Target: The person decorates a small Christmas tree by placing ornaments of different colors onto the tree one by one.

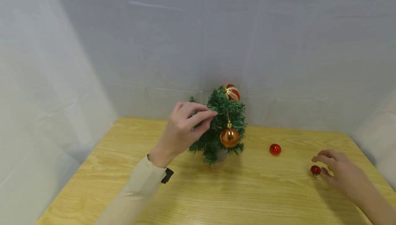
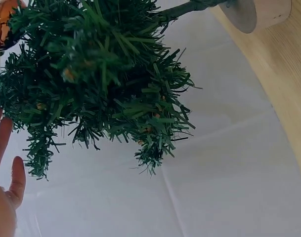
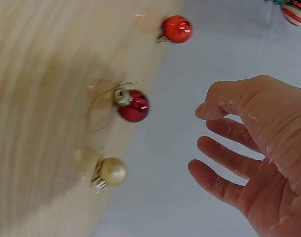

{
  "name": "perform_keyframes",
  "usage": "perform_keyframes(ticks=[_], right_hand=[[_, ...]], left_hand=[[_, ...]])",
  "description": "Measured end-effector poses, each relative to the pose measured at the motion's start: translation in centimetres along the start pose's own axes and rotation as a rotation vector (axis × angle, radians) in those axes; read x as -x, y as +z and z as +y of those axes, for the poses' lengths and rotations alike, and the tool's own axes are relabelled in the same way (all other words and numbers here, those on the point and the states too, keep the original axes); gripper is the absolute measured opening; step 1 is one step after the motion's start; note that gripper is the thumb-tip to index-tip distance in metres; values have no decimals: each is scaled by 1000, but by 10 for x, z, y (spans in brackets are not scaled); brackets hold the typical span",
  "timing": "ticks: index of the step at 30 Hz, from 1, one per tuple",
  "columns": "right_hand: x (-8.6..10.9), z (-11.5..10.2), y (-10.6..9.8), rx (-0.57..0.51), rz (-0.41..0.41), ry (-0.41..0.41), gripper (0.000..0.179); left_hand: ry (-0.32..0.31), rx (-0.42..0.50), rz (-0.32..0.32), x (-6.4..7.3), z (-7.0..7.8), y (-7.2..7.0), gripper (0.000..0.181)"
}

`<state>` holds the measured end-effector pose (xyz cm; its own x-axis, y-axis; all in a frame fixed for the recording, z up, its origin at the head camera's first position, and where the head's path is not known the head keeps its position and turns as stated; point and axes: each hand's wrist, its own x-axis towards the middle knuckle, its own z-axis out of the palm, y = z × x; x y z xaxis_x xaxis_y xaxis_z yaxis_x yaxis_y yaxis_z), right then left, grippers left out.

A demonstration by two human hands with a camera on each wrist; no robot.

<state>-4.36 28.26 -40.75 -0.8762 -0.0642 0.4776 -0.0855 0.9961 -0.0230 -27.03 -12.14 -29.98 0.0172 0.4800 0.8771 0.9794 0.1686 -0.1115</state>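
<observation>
A small green Christmas tree (image 1: pixel 230 110) stands in a light round pot (image 1: pixel 220 158). My left hand (image 1: pixel 182 128) is raised at its left side, thumb and fingertips close together at the branches. Whether they pinch a sprig I cannot tell. An orange shiny bauble (image 1: pixel 229 137) hangs on the tree's front, right of this hand, and a red-and-gold striped bauble (image 1: pixel 232 92) near the top. At the right, my right hand (image 1: pixel 341 171) hovers beside a dark red bauble (image 3: pixel 134 106), fingers parted and apart from it. A gold bauble (image 3: pixel 112 171) lies close by, hidden in the head view.
A brighter red bauble (image 1: pixel 275 149) lies on the wooden table (image 1: pixel 247 197) between the tree and my right hand. Pale sheeting (image 1: pixel 161 46) hangs behind the table and along its sides.
</observation>
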Motion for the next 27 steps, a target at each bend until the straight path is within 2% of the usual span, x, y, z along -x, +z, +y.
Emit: perform_keyframes(ticks=[7,15,22,27], right_hand=[[12,8,12,87,-63,-67,47],[15,13,19,100,-178,-35,43],[10,18,22,105,-282,-22,38],[9,21,23,94,-317,-31,35]], left_hand=[[52,-37,8,-2,6,0,20],[64,-47,-4,-2,11,1,19],[86,-50,4,-4,15,3,21],[104,-58,17,-5,17,4,23]])
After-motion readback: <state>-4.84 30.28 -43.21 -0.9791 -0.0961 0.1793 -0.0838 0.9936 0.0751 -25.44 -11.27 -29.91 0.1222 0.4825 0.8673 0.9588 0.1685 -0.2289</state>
